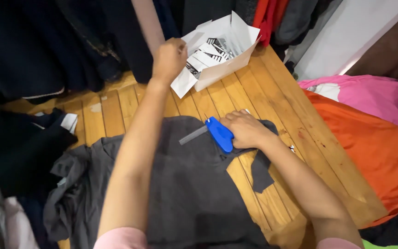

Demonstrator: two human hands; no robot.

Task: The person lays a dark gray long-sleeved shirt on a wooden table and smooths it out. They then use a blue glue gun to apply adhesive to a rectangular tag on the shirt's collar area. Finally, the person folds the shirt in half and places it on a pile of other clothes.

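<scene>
A blue tagging gun (219,133) lies on the dark grey garment (190,184) spread over the wooden worktop (272,92), the right hand (245,129) curled round its handle. Beyond the garment, the left hand (169,59) pinches a white paper tag (194,39) at an open cardboard box (222,69) of tags. Right of the garment lies orange cloth (374,147)

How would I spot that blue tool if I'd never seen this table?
Start at the wooden slat table and find the dark grey garment spread across its near end. At the garment's upper edge the right hand rests on the blue tool. It is the only bright blue, hard plastic thing there, beside a flat grey strip.
</scene>
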